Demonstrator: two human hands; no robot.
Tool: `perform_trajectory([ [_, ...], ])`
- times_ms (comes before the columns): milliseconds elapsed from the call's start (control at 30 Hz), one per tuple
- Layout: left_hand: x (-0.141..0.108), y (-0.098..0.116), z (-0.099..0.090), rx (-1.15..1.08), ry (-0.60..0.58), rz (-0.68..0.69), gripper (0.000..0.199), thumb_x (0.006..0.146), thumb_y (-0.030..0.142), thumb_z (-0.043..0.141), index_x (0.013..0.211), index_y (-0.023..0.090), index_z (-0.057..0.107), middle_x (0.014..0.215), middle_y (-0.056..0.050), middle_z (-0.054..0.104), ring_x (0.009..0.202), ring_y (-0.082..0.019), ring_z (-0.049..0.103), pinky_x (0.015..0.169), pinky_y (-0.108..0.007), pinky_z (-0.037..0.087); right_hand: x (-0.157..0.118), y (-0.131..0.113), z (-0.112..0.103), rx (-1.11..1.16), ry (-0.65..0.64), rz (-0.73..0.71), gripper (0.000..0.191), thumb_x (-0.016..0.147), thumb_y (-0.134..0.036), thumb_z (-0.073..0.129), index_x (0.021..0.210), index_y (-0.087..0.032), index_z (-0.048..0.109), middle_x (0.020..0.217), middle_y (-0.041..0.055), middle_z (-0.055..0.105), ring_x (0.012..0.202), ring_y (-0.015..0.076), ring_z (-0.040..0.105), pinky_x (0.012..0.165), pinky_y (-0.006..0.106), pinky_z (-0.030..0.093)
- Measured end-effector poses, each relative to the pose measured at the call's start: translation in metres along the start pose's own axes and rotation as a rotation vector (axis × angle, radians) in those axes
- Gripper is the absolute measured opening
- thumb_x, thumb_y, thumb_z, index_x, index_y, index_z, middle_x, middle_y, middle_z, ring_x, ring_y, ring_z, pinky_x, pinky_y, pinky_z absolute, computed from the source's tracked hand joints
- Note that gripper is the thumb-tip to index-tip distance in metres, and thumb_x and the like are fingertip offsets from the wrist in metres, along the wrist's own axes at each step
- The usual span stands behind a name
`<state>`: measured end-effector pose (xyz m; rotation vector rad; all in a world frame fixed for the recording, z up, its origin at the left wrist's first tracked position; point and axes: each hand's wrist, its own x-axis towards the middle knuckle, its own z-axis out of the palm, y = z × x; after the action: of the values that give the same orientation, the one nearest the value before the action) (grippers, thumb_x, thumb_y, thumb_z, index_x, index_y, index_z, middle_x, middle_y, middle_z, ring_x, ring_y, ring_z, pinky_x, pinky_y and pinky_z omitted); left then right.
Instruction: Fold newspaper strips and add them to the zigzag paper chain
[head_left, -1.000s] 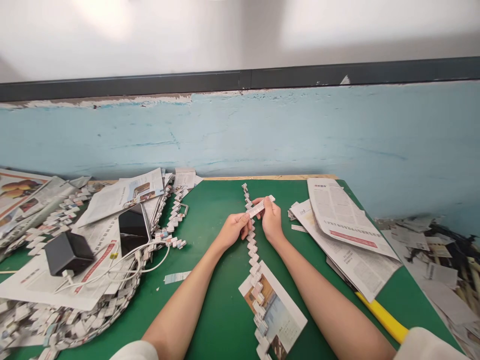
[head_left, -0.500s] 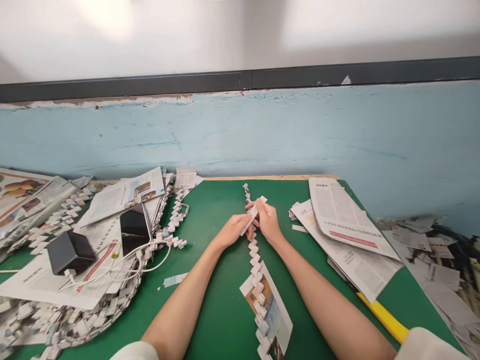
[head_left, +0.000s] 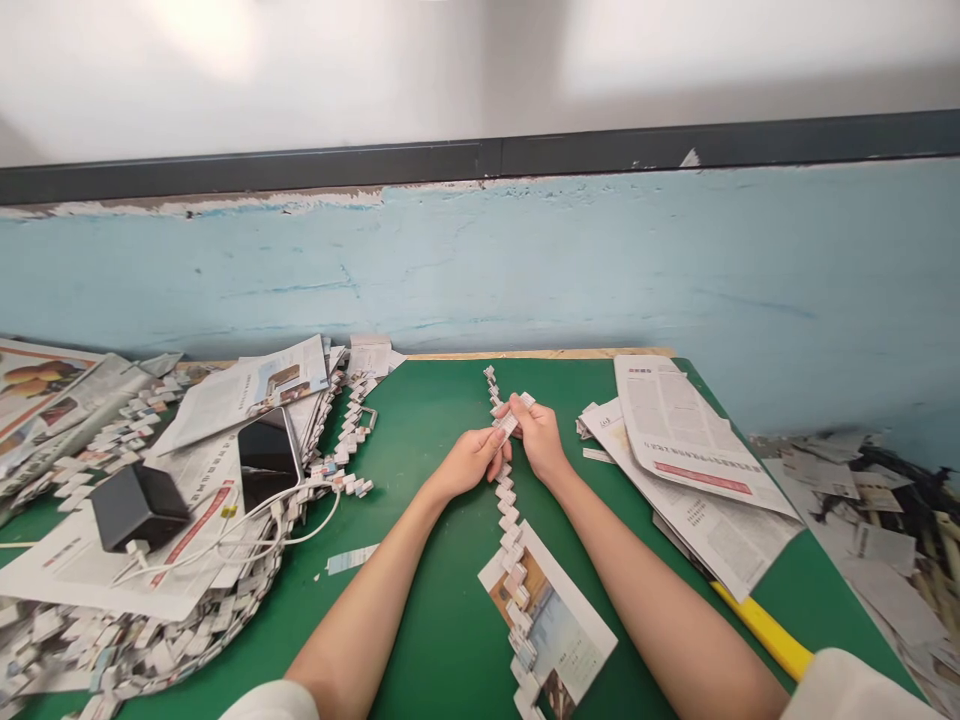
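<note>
Between my two hands is a narrow folded newspaper strip (head_left: 511,424). My left hand (head_left: 474,458) pinches its lower end, and my right hand (head_left: 536,432) grips the upper end with thumb and fingers. Beneath them a zigzag chain of folded paper (head_left: 508,515) runs down the green table (head_left: 427,400) toward me; my hands cover part of it. Under the chain's near part lies a printed paper piece (head_left: 574,625) with a coloured picture.
At left, newspapers (head_left: 247,390), a phone (head_left: 268,460), a black box-shaped device (head_left: 139,507), a white cable (head_left: 315,530) and heaped paper chains (head_left: 195,640). At right, folded newspapers (head_left: 690,450) and a yellow object (head_left: 772,635). Scraps (head_left: 885,560) lie beyond the table's right edge.
My fingers have closed nearer together on the strip, which now looks shorter and narrower. The picture paper under the chain shows more of itself to the right.
</note>
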<state>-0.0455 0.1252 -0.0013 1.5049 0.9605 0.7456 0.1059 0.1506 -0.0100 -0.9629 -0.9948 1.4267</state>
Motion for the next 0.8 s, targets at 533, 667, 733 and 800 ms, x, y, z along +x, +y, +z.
perform_trajectory([
  [533, -0.001, -0.002, -0.004, -0.028, -0.063, -0.041, 0.058, 0.105, 0.064, 0.037, 0.079, 0.019, 0.062, 0.044, 0.003, 0.055, 0.053, -0.014, 0.052, 0.085, -0.03, 0.049, 0.009, -0.005, -0.008, 0.137, 0.126, -0.12, 0.049, 0.091, -0.068, 0.066, 0.098, -0.02, 0.072, 0.057, -0.0069, 0.035, 0.047, 0.0099, 0.031, 0.045, 0.025, 0.027],
  [667, -0.001, -0.002, -0.002, -0.051, -0.055, -0.046, 0.057, 0.105, 0.063, 0.039, 0.08, 0.018, 0.064, 0.045, 0.002, 0.055, 0.052, -0.014, 0.052, 0.081, -0.029, 0.049, 0.004, -0.002, -0.007, 0.017, -0.024, -0.049, 0.044, 0.086, -0.061, 0.076, 0.084, -0.017, 0.073, 0.053, -0.0064, 0.037, 0.048, 0.0089, 0.031, 0.047, 0.026, 0.026],
  [733, -0.001, -0.001, -0.001, -0.073, -0.03, -0.048, 0.056, 0.103, 0.064, 0.043, 0.085, 0.017, 0.067, 0.047, 0.002, 0.058, 0.054, -0.013, 0.053, 0.075, -0.027, 0.047, 0.003, -0.001, -0.006, -0.028, -0.042, -0.021, 0.049, 0.087, -0.062, 0.074, 0.075, -0.016, 0.072, 0.049, -0.006, 0.036, 0.046, 0.0089, 0.031, 0.048, 0.026, 0.026],
  [800, 0.0, 0.001, 0.0, -0.11, 0.025, -0.042, 0.052, 0.1, 0.063, 0.051, 0.089, 0.016, 0.068, 0.053, 0.001, 0.06, 0.055, -0.013, 0.053, 0.067, -0.025, 0.044, 0.003, 0.0, -0.006, -0.025, -0.004, -0.022, 0.052, 0.088, -0.065, 0.071, 0.073, -0.016, 0.071, 0.048, -0.0064, 0.034, 0.046, 0.0096, 0.033, 0.048, 0.027, 0.027],
])
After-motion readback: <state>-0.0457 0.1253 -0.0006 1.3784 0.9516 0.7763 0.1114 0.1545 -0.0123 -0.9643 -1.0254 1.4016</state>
